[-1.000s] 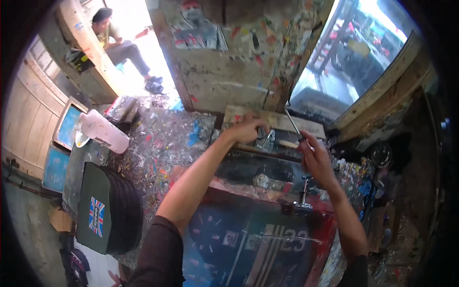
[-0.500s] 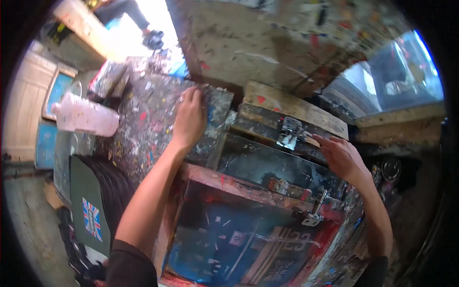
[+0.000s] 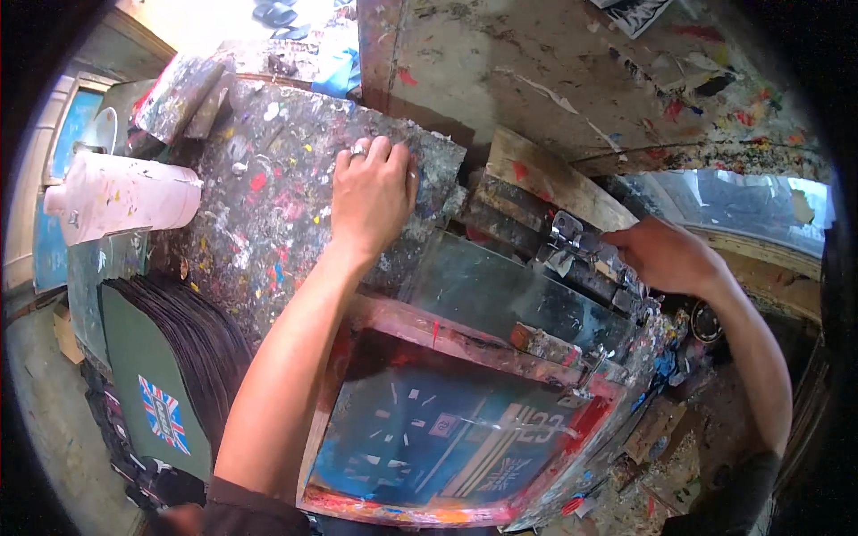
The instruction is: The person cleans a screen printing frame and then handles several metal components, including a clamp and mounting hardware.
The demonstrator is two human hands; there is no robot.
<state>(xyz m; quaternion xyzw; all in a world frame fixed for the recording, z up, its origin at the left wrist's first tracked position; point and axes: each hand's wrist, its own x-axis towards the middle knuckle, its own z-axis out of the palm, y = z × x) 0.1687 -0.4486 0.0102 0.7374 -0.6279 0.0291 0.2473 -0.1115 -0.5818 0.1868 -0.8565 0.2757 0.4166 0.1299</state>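
Note:
My left hand (image 3: 371, 196) rests, fingers curled and pressed together, on the paint-spattered work surface (image 3: 268, 143); what lies under its fingertips is hidden. My right hand (image 3: 666, 255) has its fingers bent at a metal hinge clamp (image 3: 567, 234) beside a wooden plank (image 3: 527, 179); anything in its grip is hidden. Below them lie a dark smooth panel (image 3: 474, 277) and a framed printing screen (image 3: 375, 411) with stencilled shapes, a paint-stained pink border and another metal fitting (image 3: 590, 371) on its upper right.
A pink plastic jug (image 3: 125, 196) lies on its side at left, above a stack of dark-green cut pieces (image 3: 161, 357). Paint-crusted bundles (image 3: 179, 98) sit behind. A stained wall (image 3: 581, 80) rises behind the plank, with a window (image 3: 733, 214) at right. Dark footwear (image 3: 277, 18) shows in the doorway.
My left hand has left the clamp for the surface to the left. My right hand has lowered to the clamp; the screwdriver it held is no longer visible. The view has tilted down.

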